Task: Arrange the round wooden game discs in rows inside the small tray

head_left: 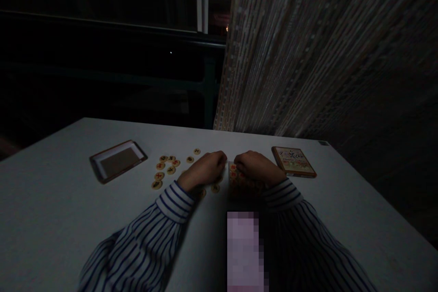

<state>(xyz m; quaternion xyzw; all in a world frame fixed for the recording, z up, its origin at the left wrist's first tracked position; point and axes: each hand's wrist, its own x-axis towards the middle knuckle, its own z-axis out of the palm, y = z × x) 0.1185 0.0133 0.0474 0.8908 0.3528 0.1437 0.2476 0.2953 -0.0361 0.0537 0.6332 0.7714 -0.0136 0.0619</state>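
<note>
Pieces (171, 170) lie loose on the table (61, 191) near my left hand (209, 167); remotely, I see more in the box (229, 181) by my right hand (258, 167). Both are curled inward; I cannot tell whether either pinches anything.

round tan pieces (171, 170) lie scattered, marked red or black

The left arm (143, 237) and the right arm (313, 232) stretch forward, angling in toward each other. The left hand (206, 169) is curled, its back upward; the right hand (259, 167) bends likewise just beside it, both palms hidden from where I stand.
</note>
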